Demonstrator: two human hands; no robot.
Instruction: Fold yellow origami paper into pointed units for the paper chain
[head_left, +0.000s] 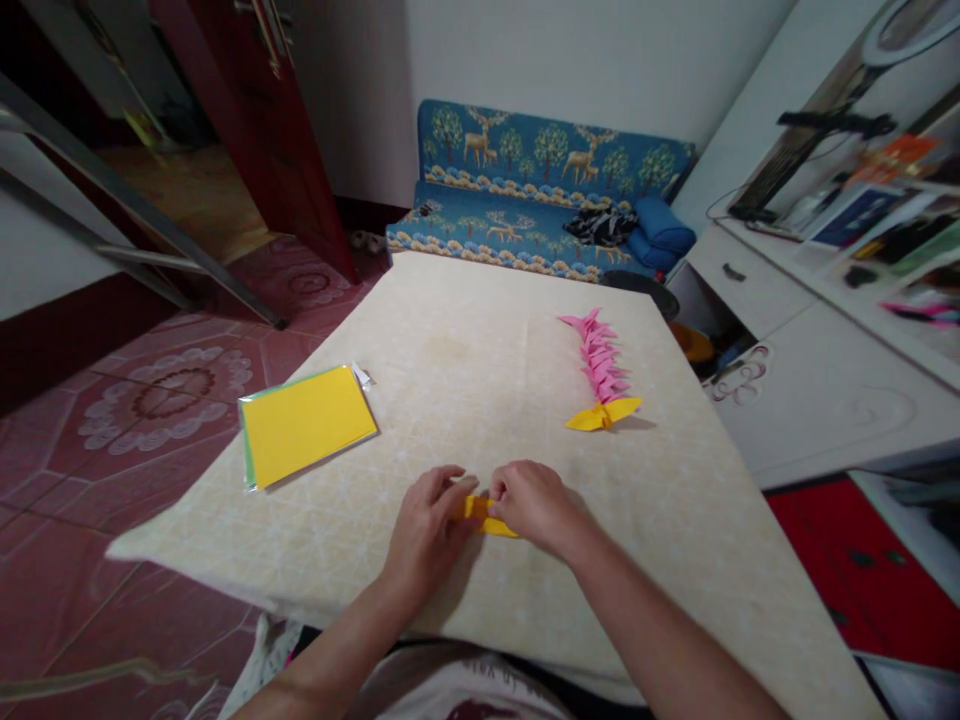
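A small piece of folded yellow paper [501, 527] lies low over the near part of the table, between my two hands. My left hand [429, 520] grips its left end, thumb and fingers curled around it. On the other side, my right hand [534, 505] pinches the paper with its fingers bent in. My fingers cover part of the folds. Farther right stands a yellow folded paper crane [604, 413] with its wings spread. Behind it runs a row of several pink folded paper cranes [600, 360], set close together.
A stack of yellow paper in a clear sleeve [307, 425] lies on the table's left side, with green showing at its edge. The cloth-covered table [465, 310] reaches toward a blue patterned sofa [517, 215]. A white cabinet [795, 370] stands at right.
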